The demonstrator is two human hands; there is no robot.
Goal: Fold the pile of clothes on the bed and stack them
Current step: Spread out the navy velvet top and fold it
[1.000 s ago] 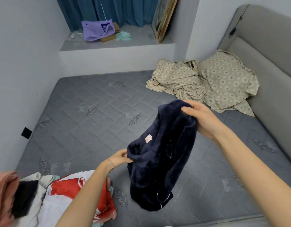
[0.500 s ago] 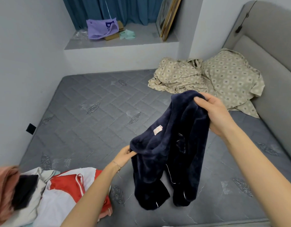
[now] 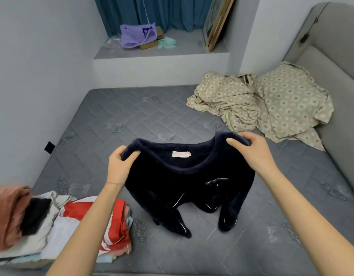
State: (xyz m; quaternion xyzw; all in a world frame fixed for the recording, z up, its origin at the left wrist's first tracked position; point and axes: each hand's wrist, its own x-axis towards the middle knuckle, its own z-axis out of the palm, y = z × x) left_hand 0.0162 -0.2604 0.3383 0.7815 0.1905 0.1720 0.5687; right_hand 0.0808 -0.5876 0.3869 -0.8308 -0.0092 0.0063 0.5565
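Navy top (image 3: pixel 184 180) held up, clothes pile (image 3: pixel 72 226) left, bedding (image 3: pixel 271 104) beyond

Beige patterned bedding (image 3: pixel 261 104) crumpled in far right corner, touching grey padded headboard (image 3: pixel 331 62). Raised ledge (image 3: pixel 184 51) behind: purple bag (image 3: pixel 134 36) slumped over brown boxes (image 3: pixel 149 45), mint cloth (image 3: pixel 167 42) just beside, clear plastic (image 3: pixel 112 41) at left end. Framed pictures (image 3: pixel 217 22) lean against right wall. Teal curtain (image 3: pixel 172 10) at back. Black square fitting (image 3: pixel 49 147) low on left wall.

single view, head-worn: looks forward and down over the bed (image 3: pixel 132 120), close above both forearms, toward the far window ledge (image 3: pixel 162 54).
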